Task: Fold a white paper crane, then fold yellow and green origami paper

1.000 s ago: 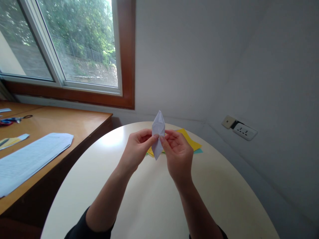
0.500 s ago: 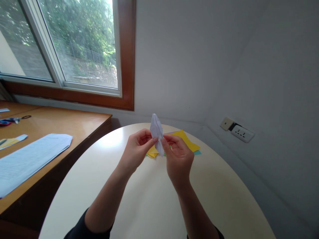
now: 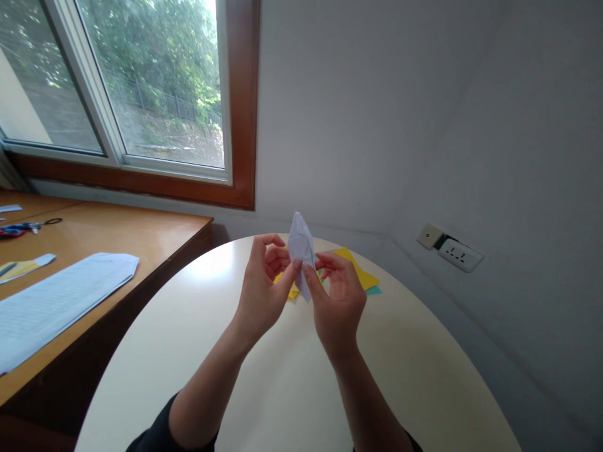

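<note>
A folded white paper (image 3: 301,242), slim and pointed at top and bottom, is held upright above the round table. My left hand (image 3: 264,284) pinches its left side, thumb on the near face and the other fingers curled behind. From the right, my right hand (image 3: 336,295) grips the same paper, its thumb beside the left thumb at the lower middle. Behind the hands, yellow paper (image 3: 358,270) lies on the table with a bit of teal paper (image 3: 374,290) under its edge. The hands hide part of these sheets.
The round white table (image 3: 188,339) fills the front. On the left, a wooden desk (image 3: 155,226) carries printed sheets (image 3: 70,301), scissors (image 3: 49,222) and a pen (image 3: 7,269) on yellow paper. A wall socket (image 3: 460,254) is at the right, a window (image 3: 155,81) at the upper left.
The white paper has shifted slightly right and turned a little, showing more of its near face. My left thumb has moved inward, close to the right thumb, and the left fingers have lifted.
</note>
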Action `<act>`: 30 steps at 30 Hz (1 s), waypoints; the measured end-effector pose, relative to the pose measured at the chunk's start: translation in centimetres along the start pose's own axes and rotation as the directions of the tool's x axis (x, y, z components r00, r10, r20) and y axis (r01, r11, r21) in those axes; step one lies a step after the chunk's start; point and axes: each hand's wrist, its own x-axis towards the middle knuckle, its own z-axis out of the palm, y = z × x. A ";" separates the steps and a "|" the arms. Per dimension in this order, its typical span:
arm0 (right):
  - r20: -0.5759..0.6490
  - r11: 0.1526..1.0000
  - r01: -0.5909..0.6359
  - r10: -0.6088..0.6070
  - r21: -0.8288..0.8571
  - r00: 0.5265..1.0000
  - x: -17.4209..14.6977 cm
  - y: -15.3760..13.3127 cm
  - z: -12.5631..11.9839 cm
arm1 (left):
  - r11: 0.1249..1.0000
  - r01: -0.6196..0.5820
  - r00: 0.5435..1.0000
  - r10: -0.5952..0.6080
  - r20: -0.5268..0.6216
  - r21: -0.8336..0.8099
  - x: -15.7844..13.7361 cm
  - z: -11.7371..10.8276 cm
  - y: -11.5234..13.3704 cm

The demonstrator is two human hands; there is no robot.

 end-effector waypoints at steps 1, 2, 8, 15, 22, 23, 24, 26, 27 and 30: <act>0.001 1.000 0.018 -0.018 -0.004 1.000 0.0 0.1 0.0 | 0.998 -0.038 0.999 0.038 0.000 0.058 -0.1 0.0 -0.1; 0.004 0.999 0.036 -0.036 -0.011 0.999 0.0 0.1 0.0 | 0.989 -0.073 0.997 0.072 0.008 0.125 -0.1 0.0 -0.2; 0.058 0.987 0.138 -0.133 -0.078 0.989 0.2 -0.2 -0.3 | 0.943 -0.154 0.988 0.147 0.045 0.296 -0.2 -0.3 -0.3; 0.075 0.976 0.204 -0.198 -0.079 0.977 0.0 -0.5 -0.1 | 0.973 -0.084 0.996 0.088 -0.010 0.217 -0.1 0.0 0.2; 0.122 0.974 0.226 -0.223 -0.012 0.967 0.1 -0.8 -0.3 | 0.999 0.009 1.000 -0.009 0.005 0.042 0.2 -0.6 -0.2; 0.126 0.973 0.232 -0.228 -0.017 0.965 0.1 -0.8 -0.4 | 1.000 0.003 1.000 -0.004 0.011 0.028 0.3 -0.6 -0.2; 0.127 0.970 0.242 -0.237 -0.029 0.963 0.1 -0.8 -0.3 | 1.000 -0.004 1.000 0.003 0.016 0.018 0.3 -0.6 -0.2; 0.122 0.961 0.267 -0.258 -0.067 0.958 0.0 -0.8 -0.3 | 1.000 -0.015 1.000 0.015 0.018 0.006 0.3 -0.6 -0.2; 0.115 0.957 0.277 -0.266 -0.089 0.957 0.0 -0.9 -0.2 | 1.000 -0.018 1.000 0.018 0.017 0.004 0.3 -0.6 -0.1; 0.082 0.947 0.288 -0.279 -0.140 0.957 0.0 -0.8 -0.2 | 1.000 -0.016 1.000 0.016 0.020 0.003 0.4 -0.6 0.0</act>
